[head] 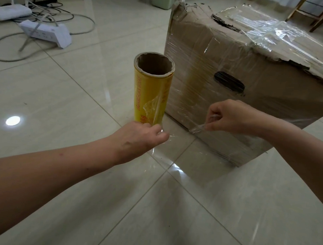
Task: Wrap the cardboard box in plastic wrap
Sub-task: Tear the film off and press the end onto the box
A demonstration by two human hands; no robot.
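A large worn cardboard box (239, 70) stands on the tiled floor at the right, with clear plastic wrap over its sides and top. A yellow roll of plastic wrap (152, 90) stands upright just left of the box, its brown core open at the top. My left hand (140, 139) is at the foot of the roll and pinches the clear film there. My right hand (231, 116) is in front of the box's lower side and pinches a twisted strand of film (198, 128). A sheet of film stretches between both hands.
A white power strip (48, 33) with grey cables lies on the floor at the far left. A pale green bin (162, 0) stands behind the box, and wooden chair legs (317, 16) are at the far right. A ceiling light reflects on the tiles at the left.
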